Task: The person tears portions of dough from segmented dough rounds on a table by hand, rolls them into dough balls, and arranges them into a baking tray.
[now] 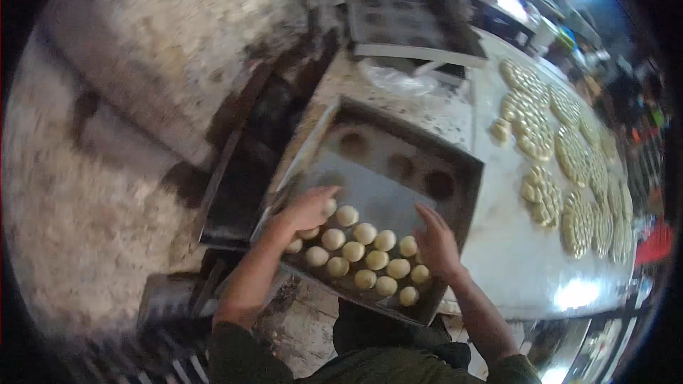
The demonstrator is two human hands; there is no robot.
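Observation:
Round pale dough balls (353, 251) lie in several loose rows in the near part of a dark metal tray (466, 192). At the tray's left side, my left hand (311, 210) has its fingers stretched forward beside a ball, partly covering it. Along the right end of the rows rests my right hand (437, 243), fingers extended and apart, against the outermost ball. Neither hand is wrapped round a ball. The palms' undersides are hidden, and the left thumb does not show. Dark round marks (353, 144) spot the tray's far part.
A second dark tray (409, 25) stands beyond this one, with crumpled clear plastic (402, 80) below it. To the right, a pale worktable (498, 256) bears several flat clusters of dough pieces (535, 128). A stained wall (178, 0) lies on the left.

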